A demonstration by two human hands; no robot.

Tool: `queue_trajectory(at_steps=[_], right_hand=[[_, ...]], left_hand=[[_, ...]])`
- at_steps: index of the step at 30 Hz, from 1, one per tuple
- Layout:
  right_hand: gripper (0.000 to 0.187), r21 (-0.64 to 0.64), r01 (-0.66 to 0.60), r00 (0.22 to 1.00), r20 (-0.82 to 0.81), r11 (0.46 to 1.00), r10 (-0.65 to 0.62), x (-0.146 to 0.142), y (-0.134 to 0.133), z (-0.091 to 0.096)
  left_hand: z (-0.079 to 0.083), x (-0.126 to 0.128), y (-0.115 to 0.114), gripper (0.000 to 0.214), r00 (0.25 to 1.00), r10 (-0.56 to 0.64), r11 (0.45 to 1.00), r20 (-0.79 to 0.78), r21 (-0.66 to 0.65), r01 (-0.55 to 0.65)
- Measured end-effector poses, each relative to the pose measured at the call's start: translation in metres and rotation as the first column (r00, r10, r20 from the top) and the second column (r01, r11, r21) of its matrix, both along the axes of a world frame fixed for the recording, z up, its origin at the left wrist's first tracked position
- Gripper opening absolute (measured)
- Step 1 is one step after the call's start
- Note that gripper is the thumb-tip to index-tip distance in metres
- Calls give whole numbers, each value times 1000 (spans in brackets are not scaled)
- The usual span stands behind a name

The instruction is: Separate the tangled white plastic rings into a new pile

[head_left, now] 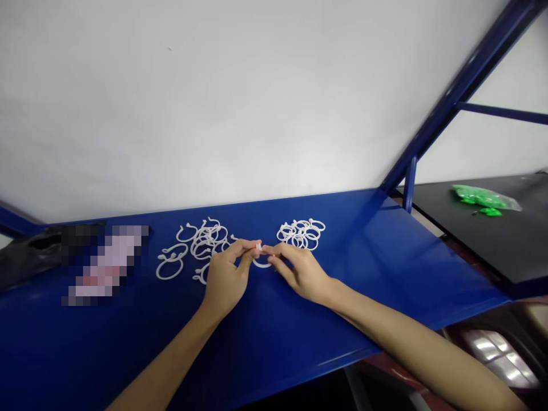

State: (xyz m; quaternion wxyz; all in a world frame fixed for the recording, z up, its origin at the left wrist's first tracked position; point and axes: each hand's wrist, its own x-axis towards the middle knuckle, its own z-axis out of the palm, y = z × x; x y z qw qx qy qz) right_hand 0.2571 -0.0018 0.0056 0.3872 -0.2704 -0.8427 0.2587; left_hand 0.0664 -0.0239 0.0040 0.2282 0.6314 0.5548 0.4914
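Note:
A white curtain ring [262, 264] is held between my two hands, low over the blue table. My left hand [226, 277] pinches its top part between thumb and fingertips, where a small white end shows. My right hand [299, 271] is closed on the same ring from the right, fingertips nearly meeting those of the left. Left of my hands lies a loose pile of similar white rings [208, 233], several with gaps and knobbed ends. Just beyond my right hand sits a tighter cluster of white rings [309, 234]. My fingers hide part of the held ring.
The blue table [368, 251] runs along a white wall [240, 114]. At its left lie a blurred-out pink item [115, 257] and a dark sheet [25, 257]. A blue frame post [449, 97] rises at right, before a black table [479, 234] bearing a bag of green items [483, 197].

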Motion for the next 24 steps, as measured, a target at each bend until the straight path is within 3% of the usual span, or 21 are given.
queue_trajectory(at_steps=[6,9,11,13,15,17,20,24], right_hand=[[25,142,5,998,56,990,-13,1,4,1],[26,164,156,986,28,974,-163,4,16,5],[25,133,325,943,30,936,-332,13,28,8],[24,97,486,868,58,869,-492,27,43,11],[15,123,577,799,121,807,-589,43,56,12],[10,183,607,752,184,774,-633,57,67,13],[12,242,607,707,270,757,-653,70,77,10],[12,217,565,720,342,796,-604,73,80,6]], left_hand=[[6,-4,4,22,981,-32,990,-193,128,57],[9,-11,10,31,922,10,982,-387,176,64],[7,-19,15,34,825,114,978,-553,206,4],[1,-28,19,34,683,215,971,-698,228,-73],[-5,-35,21,31,563,230,973,-794,208,-103],[-10,-40,22,27,507,199,980,-839,172,-100],[-12,-43,22,24,535,169,986,-828,148,-82],[-11,-43,22,21,577,161,987,-801,147,-71]])
